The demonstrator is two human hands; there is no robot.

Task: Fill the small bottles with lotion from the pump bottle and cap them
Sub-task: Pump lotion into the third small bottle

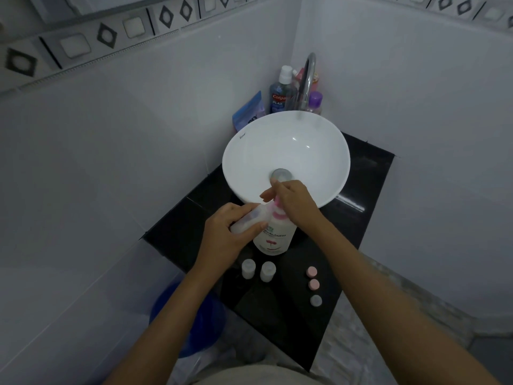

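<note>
A white pump bottle (273,237) with a pink pump head stands on the black counter (177,232) in front of the basin. My right hand (294,202) rests on top of the pump head. My left hand (227,232) holds a small translucent bottle (249,218) tilted, its mouth at the pump's spout. Two more small bottles (248,268) (267,270) stand uncapped nearer to me. Three loose caps lie in a row at the right: two pink caps (312,271) (314,284) and a grey cap (316,300).
A white bowl basin (305,151) with a chrome tap (308,79) fills the back of the counter. Toiletry bottles (280,95) and a blue pouch (248,112) crowd the corner behind it. A blue bucket (205,315) stands on the floor at the left. Tiled walls close in on both sides.
</note>
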